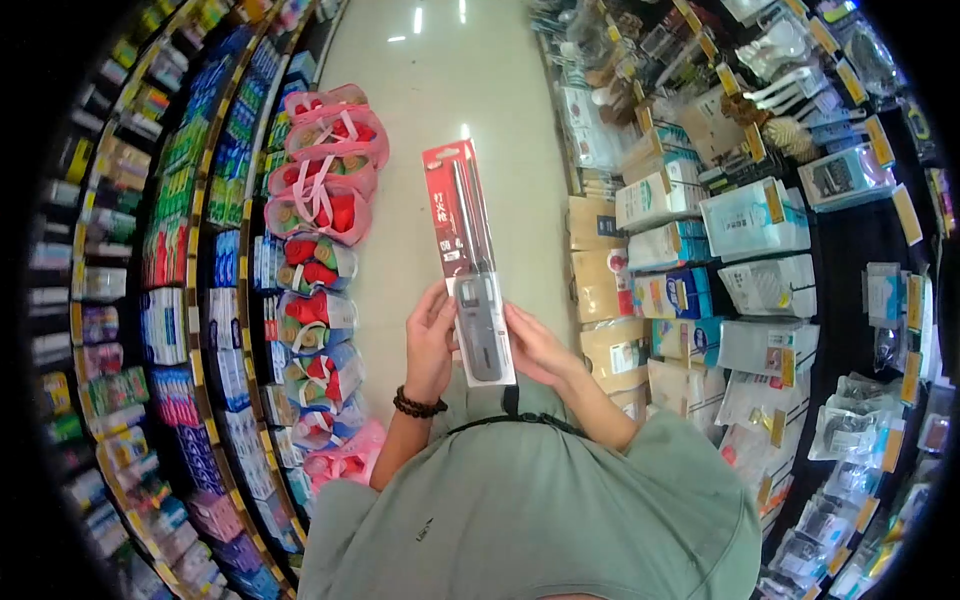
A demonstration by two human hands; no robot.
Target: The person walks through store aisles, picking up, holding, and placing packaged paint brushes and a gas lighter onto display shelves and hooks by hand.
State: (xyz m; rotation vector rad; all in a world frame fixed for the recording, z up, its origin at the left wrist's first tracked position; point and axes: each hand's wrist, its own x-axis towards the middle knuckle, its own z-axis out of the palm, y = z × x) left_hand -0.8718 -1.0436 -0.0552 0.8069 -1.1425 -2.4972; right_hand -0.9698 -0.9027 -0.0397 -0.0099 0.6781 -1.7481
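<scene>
A long-neck lighter [480, 310] in a red and white blister pack is held upright in front of my body. Its grey handle is at the bottom and its dark thin barrel runs up the card. My left hand [430, 338], with a beaded bracelet on the wrist, grips the pack's left edge, thumb on the front. On the opposite edge, my right hand [538, 345] holds the pack with its thumb along the side. The other fingers of both hands are partly hidden behind the pack.
Shelves of boxed goods [165, 325] line the left side of the aisle. Pink gift bags [335, 185] and clear bags with red items [318, 310] stand along them. Hanging packets [755, 220] on hooks jut out at right. A shiny pale floor [410, 90] runs ahead.
</scene>
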